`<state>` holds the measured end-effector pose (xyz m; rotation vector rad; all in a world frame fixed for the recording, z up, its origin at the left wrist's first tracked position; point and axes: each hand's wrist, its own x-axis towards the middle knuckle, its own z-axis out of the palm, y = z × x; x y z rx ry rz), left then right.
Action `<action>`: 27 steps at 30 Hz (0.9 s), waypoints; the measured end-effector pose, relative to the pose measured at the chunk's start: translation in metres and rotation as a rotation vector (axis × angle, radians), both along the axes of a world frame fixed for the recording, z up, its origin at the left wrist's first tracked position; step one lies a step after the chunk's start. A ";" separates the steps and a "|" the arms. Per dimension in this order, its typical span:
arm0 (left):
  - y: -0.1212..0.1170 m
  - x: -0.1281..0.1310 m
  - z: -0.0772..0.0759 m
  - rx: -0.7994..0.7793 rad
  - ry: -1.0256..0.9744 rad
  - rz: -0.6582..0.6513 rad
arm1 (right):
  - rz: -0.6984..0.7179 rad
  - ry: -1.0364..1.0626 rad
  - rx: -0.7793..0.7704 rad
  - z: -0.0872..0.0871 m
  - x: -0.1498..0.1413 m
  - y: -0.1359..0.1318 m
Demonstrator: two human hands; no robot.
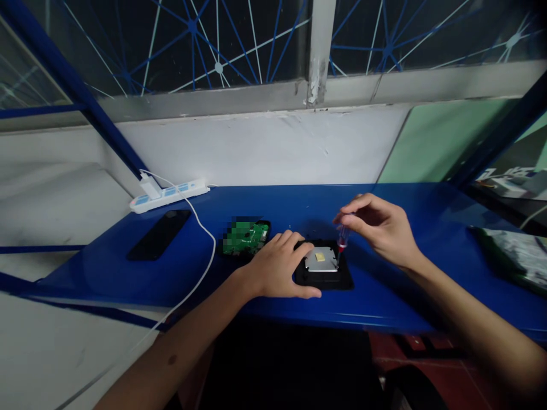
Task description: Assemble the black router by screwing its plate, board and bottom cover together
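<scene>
1. Blue and glossy, the desk (273, 196) runs beneath a window frame (213, 103) and a pale wall (273, 151); a power strip (171, 196) and a phone (159, 234) lie on its left part.

2. Between the two hands, close to the desk's near edge, lies the black case (323, 282). It is flat, with its longer side seemingly running left to right. A silver plate (315, 265) sits in it, a small yellow pad (320, 257) on top.

3. The left hand (273, 267) is nearer to the case: it lies over its left side, fingers spread and pointing away from the body, thumb along the near edge. It is unclenched and grips nothing that shows.

4. The right hand (387, 228) is raised to the right of the case and a little beyond it. Thumb and fingers pinch the clear handle of a screwdriver (342, 236), so this hand meets the case only through the tool.

5. What matters most is the tool's line against the plate: it stands nearly upright, its top leaning slightly right and outward, its shaft dropping to the plate's right edge. The tip is small and dark here, so whether it sits in a screw head is hard to tell.

6. Left of the case, just beyond the left hand, is the green board (241, 236), apart from the tool.
</scene>
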<state>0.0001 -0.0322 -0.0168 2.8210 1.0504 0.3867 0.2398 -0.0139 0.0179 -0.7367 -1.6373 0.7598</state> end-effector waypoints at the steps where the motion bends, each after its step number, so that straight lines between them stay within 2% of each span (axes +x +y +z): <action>1: 0.000 0.000 0.000 -0.001 -0.001 -0.001 | 0.035 -0.005 -0.016 0.001 0.001 0.000; 5: 0.000 0.000 -0.001 0.003 0.001 0.000 | 0.169 -0.029 -0.065 0.002 0.000 -0.003; 15: 0.000 0.000 0.000 0.004 0.005 0.003 | 0.239 0.050 -0.003 -0.003 0.002 0.000; 22: 0.000 0.000 0.000 0.005 0.001 0.003 | 0.261 0.012 -0.142 0.001 0.000 -0.004; 27: 0.000 0.000 -0.001 0.002 0.001 -0.002 | 0.326 0.026 -0.139 -0.001 -0.001 -0.005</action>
